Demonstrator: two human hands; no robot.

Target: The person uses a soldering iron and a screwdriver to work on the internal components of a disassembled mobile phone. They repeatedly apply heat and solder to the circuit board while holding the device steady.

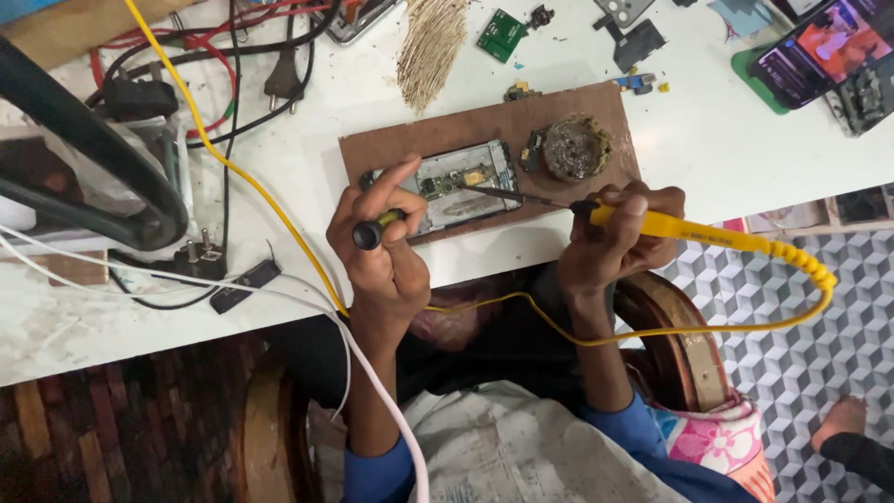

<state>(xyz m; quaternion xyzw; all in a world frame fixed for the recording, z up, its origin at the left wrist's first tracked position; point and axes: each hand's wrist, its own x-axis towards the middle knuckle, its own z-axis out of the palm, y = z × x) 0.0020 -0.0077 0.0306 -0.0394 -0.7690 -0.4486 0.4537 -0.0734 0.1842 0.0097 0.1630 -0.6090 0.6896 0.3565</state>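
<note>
Right hand (pixel 622 233) was clamped round a yellow iron (pixel 694 229), its tip touching the board of an opened phone (pixel 449 186) lying on a brown board (pixel 391 149) at the table's (pixel 726 140) near edge. Left hand (pixel 386 247) was closed on a black-handled tool (pixel 372 231) at the phone's left end. Risk, as judged: the tip could slide onto neighbouring parts if the phone shifted, and the yellow cord (pixel 242 177) draped near the left wrist could snag.

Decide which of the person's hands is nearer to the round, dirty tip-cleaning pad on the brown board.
Right. The right hand, holding the yellow soldering iron, sits just below the pad. The left hand is farther off, beside the opened phone.
</note>
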